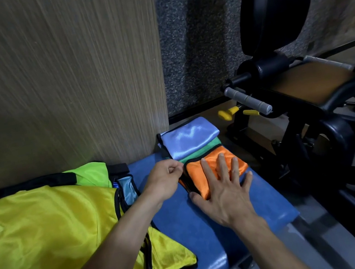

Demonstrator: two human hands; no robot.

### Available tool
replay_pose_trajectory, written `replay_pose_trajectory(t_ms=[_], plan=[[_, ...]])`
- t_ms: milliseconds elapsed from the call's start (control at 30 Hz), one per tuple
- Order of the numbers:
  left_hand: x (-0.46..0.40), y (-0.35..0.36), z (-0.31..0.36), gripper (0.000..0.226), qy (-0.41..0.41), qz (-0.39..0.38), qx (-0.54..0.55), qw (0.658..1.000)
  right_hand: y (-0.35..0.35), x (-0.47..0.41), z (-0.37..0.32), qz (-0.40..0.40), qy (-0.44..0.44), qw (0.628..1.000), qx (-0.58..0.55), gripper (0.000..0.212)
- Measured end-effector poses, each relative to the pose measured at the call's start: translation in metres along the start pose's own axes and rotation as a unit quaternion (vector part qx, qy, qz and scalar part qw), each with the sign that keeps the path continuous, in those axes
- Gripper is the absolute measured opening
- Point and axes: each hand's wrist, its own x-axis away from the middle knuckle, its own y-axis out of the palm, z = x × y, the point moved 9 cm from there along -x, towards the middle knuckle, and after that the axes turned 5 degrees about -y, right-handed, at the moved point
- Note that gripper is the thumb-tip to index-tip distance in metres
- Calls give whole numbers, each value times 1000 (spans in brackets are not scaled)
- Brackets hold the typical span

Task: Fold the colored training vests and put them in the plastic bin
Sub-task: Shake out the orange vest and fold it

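A folded orange vest (196, 172) lies on a blue padded bench (222, 216). My right hand (224, 187) presses flat on it with fingers spread. My left hand (167, 178) pinches the vest's black-trimmed left edge. Behind it lie a folded green vest (201, 151) and a folded light blue vest (190, 139), overlapping in a row. At the left, an unfolded yellow vest (46, 228) lies spread over a lime green vest (91, 173) and a light blue one (126, 188). No plastic bin is in view.
A wood-grain wall panel (54, 73) rises behind the bench. A black exercise machine (308, 99) with a brown seat, grey handles and yellow knobs stands close on the right. Grey floor shows below the bench's right edge.
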Motion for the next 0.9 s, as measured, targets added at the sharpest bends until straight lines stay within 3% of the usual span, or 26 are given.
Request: replay_pose_trajectory(t_ms=[100,167,233,333,367,467,567,733,900], plan=[[2,-3,10,17,30,17,-76,997,0,0,-1,2,-1,1000,4,91],[9,-12,19,17,76,84,-166,980,0,0,-1,5,-1,1000,1,91],[30,-17,45,17,211,159,-222,939,0,0,-1,5,-1,1000,-2,91],[51,17,65,30,375,95,-329,861,2,0,-1,2,5,1000,-1,92],[48,28,59,34,366,74,-383,845,1,1,0,1,7,1000,-1,91],[31,26,27,42,247,63,-434,864,1,2,1,-5,8,1000,-4,91],[30,24,15,37,242,45,-436,866,2,2,2,-12,5,1000,10,95],[24,20,23,31,186,31,-393,900,3,1,3,-18,10,1000,11,95],[34,2,25,31,205,26,-341,917,2,-11,8,-14,23,1000,-7,94]])
